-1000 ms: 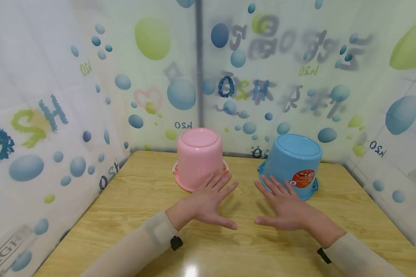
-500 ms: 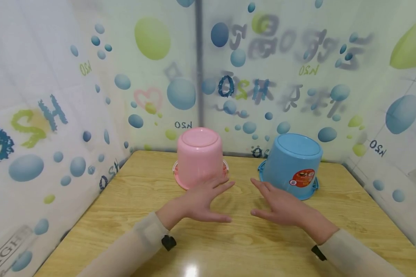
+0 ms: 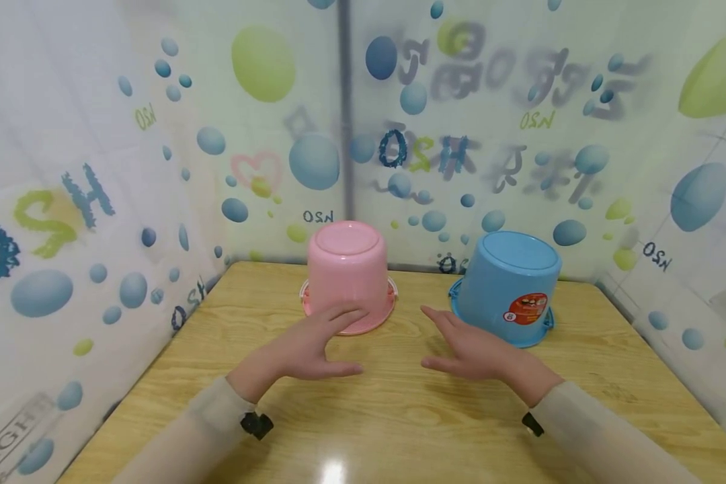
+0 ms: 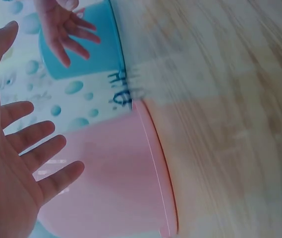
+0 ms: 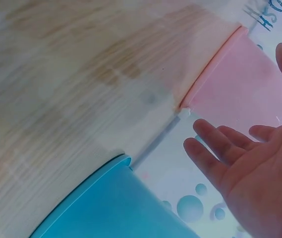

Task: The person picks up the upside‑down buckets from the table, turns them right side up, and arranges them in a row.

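Observation:
Upside down on the table stands a pink bucket (image 3: 347, 275), its white handle low around the rim. To its right a blue bucket (image 3: 508, 282) is also upturned, with a red label facing forward. My left hand (image 3: 305, 346) is held above the wood in front of the pink bucket, fingers extended and holding nothing. Its spread fingers show in the left wrist view beside the pink wall. My right hand (image 3: 474, 349) hovers before the blue bucket's left side, thumb apart from the straight fingers, also with nothing in it.
The wooden table (image 3: 387, 417) runs back to a pale curtain (image 3: 314, 87) printed with blue and green spots and lettering. Similar curtains close in the left and right sides. Bare wood separates the two buckets.
My left hand has moved left, away from the gap between the buckets. My right hand has shifted slightly left and turned more edge-on. Both buckets stay where they were.

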`<control>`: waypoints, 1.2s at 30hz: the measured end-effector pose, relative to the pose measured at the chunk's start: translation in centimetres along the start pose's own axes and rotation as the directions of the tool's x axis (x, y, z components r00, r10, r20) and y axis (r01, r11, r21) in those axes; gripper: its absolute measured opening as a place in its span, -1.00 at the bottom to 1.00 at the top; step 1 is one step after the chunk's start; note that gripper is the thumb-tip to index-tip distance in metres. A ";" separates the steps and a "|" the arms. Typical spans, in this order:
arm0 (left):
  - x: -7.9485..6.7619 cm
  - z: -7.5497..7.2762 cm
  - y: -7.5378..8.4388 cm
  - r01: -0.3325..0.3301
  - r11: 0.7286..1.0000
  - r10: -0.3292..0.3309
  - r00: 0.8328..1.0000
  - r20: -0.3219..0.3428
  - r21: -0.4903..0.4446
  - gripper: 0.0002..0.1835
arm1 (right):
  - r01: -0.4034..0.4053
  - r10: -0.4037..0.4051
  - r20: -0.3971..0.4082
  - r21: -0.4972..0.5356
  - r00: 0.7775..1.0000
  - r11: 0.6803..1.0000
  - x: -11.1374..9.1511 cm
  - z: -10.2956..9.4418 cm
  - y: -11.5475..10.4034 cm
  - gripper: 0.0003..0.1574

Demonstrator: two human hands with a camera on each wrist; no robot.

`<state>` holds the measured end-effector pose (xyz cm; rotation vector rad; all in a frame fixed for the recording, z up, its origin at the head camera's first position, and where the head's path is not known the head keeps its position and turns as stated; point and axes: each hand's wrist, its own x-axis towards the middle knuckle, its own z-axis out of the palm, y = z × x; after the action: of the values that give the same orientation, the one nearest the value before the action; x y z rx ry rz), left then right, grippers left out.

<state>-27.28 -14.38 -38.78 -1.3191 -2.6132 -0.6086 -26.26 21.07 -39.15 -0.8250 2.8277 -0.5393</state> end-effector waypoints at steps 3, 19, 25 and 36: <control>-1.0 -0.6 -1.0 0.015 1.000 -0.015 0.999 -0.033 -0.014 -0.04 | -0.021 0.020 0.012 0.017 1.000 1.000 0.7 0.0 0.0 0.28; -5.3 -2.1 -6.5 0.279 0.960 -0.280 0.959 -0.050 -0.038 -0.01 | -0.092 0.086 0.062 0.108 0.994 0.990 5.6 -0.2 0.2 0.48; -5.6 -2.3 -8.8 0.400 0.915 -0.401 0.916 -0.014 -0.057 0.13 | -0.126 0.119 0.073 0.095 0.990 0.987 7.8 -0.1 0.1 0.52; -3.6 -1.6 -12.2 0.468 0.881 -0.461 0.882 0.096 -0.064 0.33 | -0.142 0.136 0.071 0.093 0.988 0.985 11.4 0.8 0.9 0.63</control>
<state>-34.92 -24.13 -41.93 -0.7312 -3.0208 -0.7511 -36.10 15.35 -40.71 -0.6103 2.7488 -0.6132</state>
